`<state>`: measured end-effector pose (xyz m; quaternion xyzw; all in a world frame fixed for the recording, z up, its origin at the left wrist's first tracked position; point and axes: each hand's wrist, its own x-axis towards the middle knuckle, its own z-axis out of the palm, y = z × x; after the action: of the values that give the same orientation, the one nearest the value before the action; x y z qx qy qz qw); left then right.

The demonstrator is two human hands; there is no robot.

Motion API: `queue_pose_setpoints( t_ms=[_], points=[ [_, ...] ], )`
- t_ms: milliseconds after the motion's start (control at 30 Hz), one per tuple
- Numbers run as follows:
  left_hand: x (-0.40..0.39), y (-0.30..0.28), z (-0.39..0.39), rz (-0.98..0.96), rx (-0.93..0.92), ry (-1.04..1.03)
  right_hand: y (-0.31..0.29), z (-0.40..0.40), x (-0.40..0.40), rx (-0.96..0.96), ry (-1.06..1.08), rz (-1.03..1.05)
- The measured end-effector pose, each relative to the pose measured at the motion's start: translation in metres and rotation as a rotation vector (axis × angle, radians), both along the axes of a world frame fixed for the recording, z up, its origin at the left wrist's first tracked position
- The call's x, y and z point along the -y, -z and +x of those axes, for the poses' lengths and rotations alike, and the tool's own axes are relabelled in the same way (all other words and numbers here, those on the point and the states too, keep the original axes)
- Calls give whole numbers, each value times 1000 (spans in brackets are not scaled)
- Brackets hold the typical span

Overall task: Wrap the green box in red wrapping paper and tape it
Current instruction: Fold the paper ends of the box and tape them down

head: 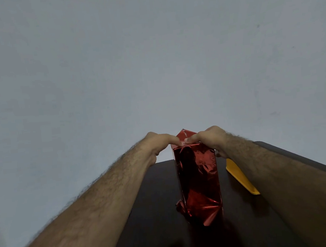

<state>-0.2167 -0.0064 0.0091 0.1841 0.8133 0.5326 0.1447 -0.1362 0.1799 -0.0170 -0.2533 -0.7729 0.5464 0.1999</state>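
The box stands on end on the dark table point(157, 202), fully covered in shiny red wrapping paper point(198, 179); no green shows. A red paper flap point(184, 134) sticks up at its top end. My left hand point(158, 143) and my right hand point(210, 137) meet at that top edge, and the fingertips of both pinch or press the paper there. The paper at the near bottom end is crumpled. No tape is in view.
A flat yellow object point(241, 177) lies on the table to the right of the box, partly under my right forearm. A plain grey wall fills the upper part of the view. The table's far edge runs just behind the box.
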Motion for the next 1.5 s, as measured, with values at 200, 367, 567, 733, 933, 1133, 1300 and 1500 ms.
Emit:
queue_pose_setpoints(
  t_ms=[200, 367, 567, 733, 933, 1133, 1300, 1500],
  points=[
    [-6, 5, 3, 58, 41, -81, 4, 3, 0, 4, 6, 18],
    [-15, 6, 5, 128, 19, -120, 4, 4, 1, -9, 14, 20],
    [-23, 11, 6, 126, -31, -177, 5, 5, 2, -10, 40, 55],
    [-21, 19, 9, 191, -234, -145, 2, 13, 10, -45, 46, -13],
    [-7, 30, 32, 185, -716, -59, 1, 8, 17, -128, 107, -104],
    [0, 38, 46, -59, -856, 106, -3, 17, 19, -151, 106, -96],
    [-2, 25, 24, 204, -619, 3, 0, 21, 9, -239, 94, -41],
    [-6, 12, -7, 132, -375, 244, -3, 28, -4, -257, -34, 65]
  ],
)
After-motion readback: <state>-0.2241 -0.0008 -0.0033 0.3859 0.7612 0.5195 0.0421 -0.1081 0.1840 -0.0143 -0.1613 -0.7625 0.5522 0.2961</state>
